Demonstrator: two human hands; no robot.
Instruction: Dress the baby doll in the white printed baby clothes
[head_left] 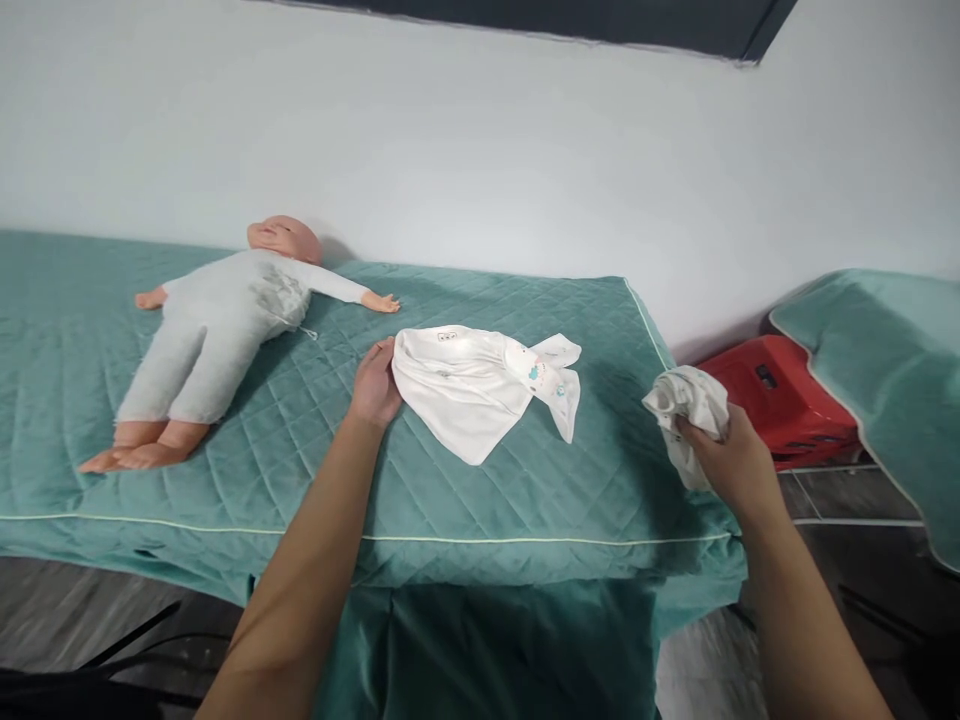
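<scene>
A white triangular bib (pixel 469 395), small prints on it and knotted at its right end, lies on the green quilted cover. My left hand (pixel 377 385) is closed at the bib's left edge, the fingers partly hidden behind the fabric. At the bed's right end, my right hand (pixel 739 460) grips a bunched white cloth (pixel 686 405) with faint prints, thumb on the near side. Left of the bib, a baby doll (pixel 225 310) in a pale bodysuit lies on its back, one arm stretched toward the bib.
The green quilted bed cover (pixel 480 500) ends on the right near my right hand. Beyond that edge stands a red plastic case (pixel 765 385), with another green-covered surface (pixel 892 350) to its right. A white wall (pixel 480 150) rises behind the bed.
</scene>
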